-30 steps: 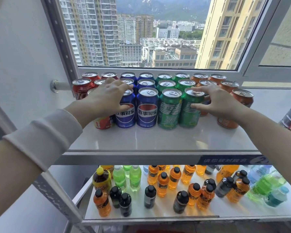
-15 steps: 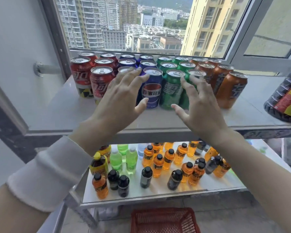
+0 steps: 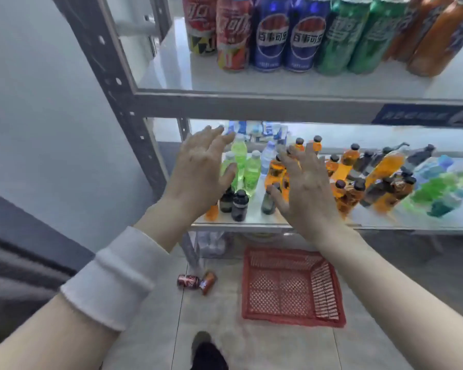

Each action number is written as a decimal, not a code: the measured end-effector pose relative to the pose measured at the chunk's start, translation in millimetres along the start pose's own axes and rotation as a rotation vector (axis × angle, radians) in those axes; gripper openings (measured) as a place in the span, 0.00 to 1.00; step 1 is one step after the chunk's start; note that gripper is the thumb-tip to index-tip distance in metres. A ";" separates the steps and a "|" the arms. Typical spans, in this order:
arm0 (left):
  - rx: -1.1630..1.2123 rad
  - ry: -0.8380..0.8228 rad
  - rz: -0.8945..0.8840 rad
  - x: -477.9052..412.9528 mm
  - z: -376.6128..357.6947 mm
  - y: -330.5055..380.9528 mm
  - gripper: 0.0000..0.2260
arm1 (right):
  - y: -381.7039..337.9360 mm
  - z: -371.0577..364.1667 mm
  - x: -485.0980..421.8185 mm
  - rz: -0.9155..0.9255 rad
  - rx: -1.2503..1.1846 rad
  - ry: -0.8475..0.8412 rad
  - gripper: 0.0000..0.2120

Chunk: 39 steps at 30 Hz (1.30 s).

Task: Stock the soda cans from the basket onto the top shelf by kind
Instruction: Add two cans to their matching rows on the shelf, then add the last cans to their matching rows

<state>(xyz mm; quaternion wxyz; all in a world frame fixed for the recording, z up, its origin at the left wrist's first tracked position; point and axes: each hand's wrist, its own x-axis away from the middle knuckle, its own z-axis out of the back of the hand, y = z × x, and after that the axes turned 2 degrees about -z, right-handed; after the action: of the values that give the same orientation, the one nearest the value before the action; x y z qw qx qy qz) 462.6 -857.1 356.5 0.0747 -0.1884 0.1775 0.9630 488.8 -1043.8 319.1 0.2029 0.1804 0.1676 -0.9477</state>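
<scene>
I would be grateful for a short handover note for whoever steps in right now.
Left hand: open, empty, in the air in front of the bottle shelf.
Right hand: the same.
Top shelf: cans in colour groups, red, blue, green, orange.
Red basket on the floor: looks empty.
Left: two cans lying on the floor beside the basket, not shelved.

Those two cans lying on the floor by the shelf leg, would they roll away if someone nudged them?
Probably. The two cans lie on their sides on smooth floor tile, so a sideways nudge would likely roll them. They touch at an angle, which may stop one short. Full or empty cannot be told, so their weight is a guess.
</scene>
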 end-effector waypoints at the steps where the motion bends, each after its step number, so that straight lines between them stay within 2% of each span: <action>1: -0.003 -0.017 0.000 11.9 -2.3 -7.9 0.23 | -7.2 -6.8 10.1 -0.005 0.007 -0.024 0.27; 8: 0.071 -0.141 0.090 93.4 -26.1 -89.7 0.22 | -74.7 -85.6 70.4 -0.057 0.006 -0.184 0.29; 11: 0.117 -0.230 0.164 142.3 -56.7 -141.3 0.22 | -98.8 -148.4 100.3 -0.064 0.047 -0.327 0.32; 14: 0.175 -0.388 0.302 198.0 -104.3 -187.3 0.20 | -108.8 -217.8 131.1 -0.013 0.112 -0.518 0.36; 18: 0.252 -0.581 0.482 265.5 -207.1 -238.3 0.21 | -90.8 -333.9 170.6 0.079 0.153 -0.739 0.39; 23: 0.254 -0.823 0.592 345.4 -406.1 -323.9 0.24 | -36.9 -531.5 208.9 0.139 0.252 -1.030 0.40; 25: 0.228 -0.889 0.602 368.7 -485.9 -361.7 0.26 | -19.5 -605.4 215.3 0.119 0.296 -1.133 0.39; 27: 0.182 -0.909 0.565 377.1 -559.5 -398.6 0.27 | -2.3 -677.3 218.6 0.139 0.342 -1.146 0.37; 31: 0.027 -0.856 0.412 372.2 -672.4 -466.8 0.31 | 26.9 -792.3 223.2 0.345 0.453 -1.176 0.33; 33: -0.027 -0.898 0.351 365.1 -707.8 -490.4 0.37 | 40.3 -833.2 223.1 0.413 0.511 -1.189 0.37; 35: -0.006 -0.947 0.297 358.5 -729.5 -506.3 0.39 | 50.2 -861.2 225.9 0.476 0.525 -1.213 0.43; 39: 0.078 -1.019 0.219 350.4 -748.8 -522.5 0.37 | 62.6 -892.9 230.9 0.579 0.476 -1.209 0.40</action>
<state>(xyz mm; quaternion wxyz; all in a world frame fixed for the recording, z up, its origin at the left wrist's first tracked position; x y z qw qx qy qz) 503.0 -623.5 -592.4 0.0576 0.3266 0.1731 0.9274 564.3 -823.6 -575.5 0.4589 -0.3002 -0.2407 -0.8008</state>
